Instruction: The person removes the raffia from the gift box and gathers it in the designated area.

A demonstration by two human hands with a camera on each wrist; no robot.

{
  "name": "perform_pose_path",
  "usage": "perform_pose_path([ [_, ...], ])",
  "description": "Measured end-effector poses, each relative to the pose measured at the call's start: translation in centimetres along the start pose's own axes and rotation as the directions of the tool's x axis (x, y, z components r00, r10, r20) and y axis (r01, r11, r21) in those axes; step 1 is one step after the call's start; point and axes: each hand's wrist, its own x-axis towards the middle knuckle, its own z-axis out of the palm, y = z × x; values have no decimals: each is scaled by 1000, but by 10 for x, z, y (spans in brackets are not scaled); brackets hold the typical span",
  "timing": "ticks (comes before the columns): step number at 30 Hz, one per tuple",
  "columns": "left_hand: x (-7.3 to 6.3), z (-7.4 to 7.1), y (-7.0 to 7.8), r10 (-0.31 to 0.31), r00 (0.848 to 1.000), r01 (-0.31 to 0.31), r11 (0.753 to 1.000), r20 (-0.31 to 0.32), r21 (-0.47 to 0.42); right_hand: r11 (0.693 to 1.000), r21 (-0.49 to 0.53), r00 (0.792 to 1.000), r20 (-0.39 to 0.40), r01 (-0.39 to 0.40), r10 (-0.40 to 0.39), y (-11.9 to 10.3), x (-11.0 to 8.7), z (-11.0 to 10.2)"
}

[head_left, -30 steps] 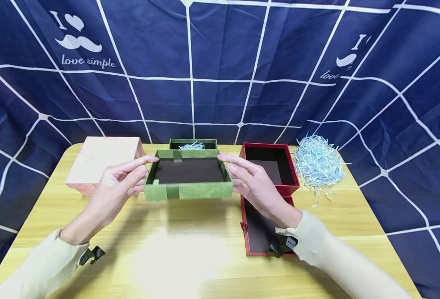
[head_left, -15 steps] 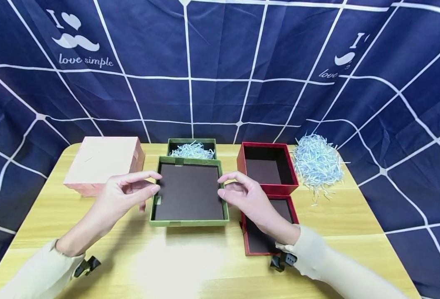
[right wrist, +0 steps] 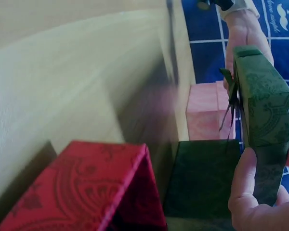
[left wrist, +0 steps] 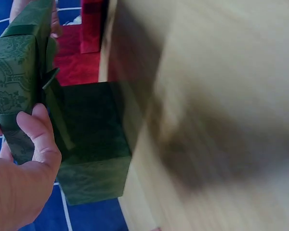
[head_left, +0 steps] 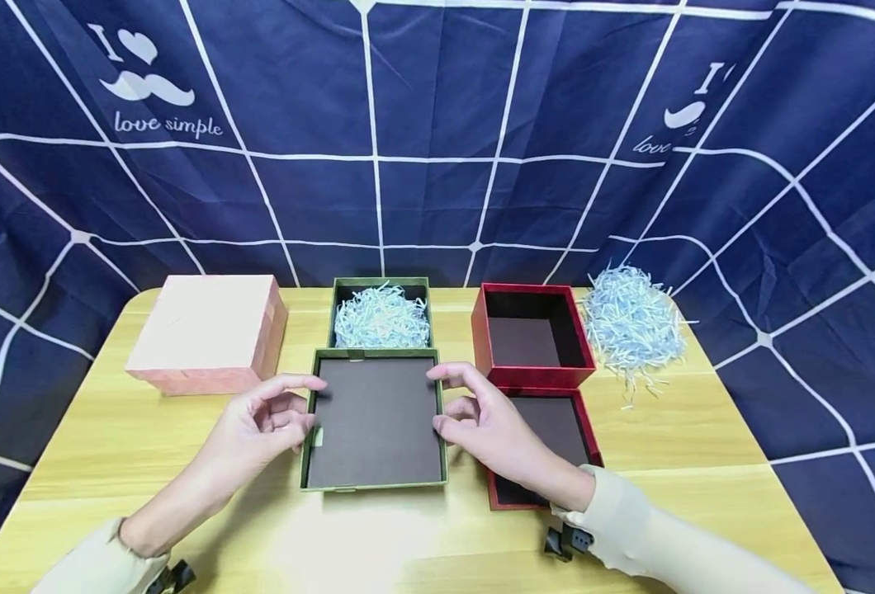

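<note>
Holding, left hand (head_left: pixel 262 425): pinching the green lid (head_left: pixel 374 425) by its left side, thumb along one face and fingers round the other.
Holding, right hand (head_left: pixel 493 425): matching pinch on the lid's right side; grip narrow at both ends.
Green lid: raised off the table (head_left: pixel 668 445) — dark inside facing up toward the head camera, a ribbon (right wrist: pixel 226 79) loose on its outer face in the right wrist view.
Green box (left wrist: pixel 94 178): just beyond the lid, filled with pale blue paper shreds (head_left: pixel 381 320). Lid's far edge overlaps its near edge from the head view; cannot tell whether they touch.
Red box (head_left: pixel 534 377): to the right, dark inside showing.
Red lid (head_left: pixel 552 425): on the near side of the red box, inside up — partly hidden behind the right hand and wrist.
Shred pile (head_left: pixel 634 326): pale blue, loose, right of the red box.
Pink box (head_left: pixel 207 330): far left, covered.
Backdrop (head_left: pixel 437 202): navy cloth, white grid lines.
</note>
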Motion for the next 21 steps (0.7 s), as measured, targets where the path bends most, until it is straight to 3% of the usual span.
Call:
perform_pose_path([
  [9, -11, 6, -7, -2, 1000, 2, 1000, 17, 1, 995, -89, 999, -14, -49, 48, 4, -6, 5],
  [15, -13, 11, -16, -82, 996, 82, 997, 18, 15, 983, -160, 995, 14, -93, 97, 15, -1, 5],
  [21, -13, 11, -25, -156, 987, 155, 987, 32, 50, 978, -154, 987, 53, -140, 150, 21, 4, 6],
])
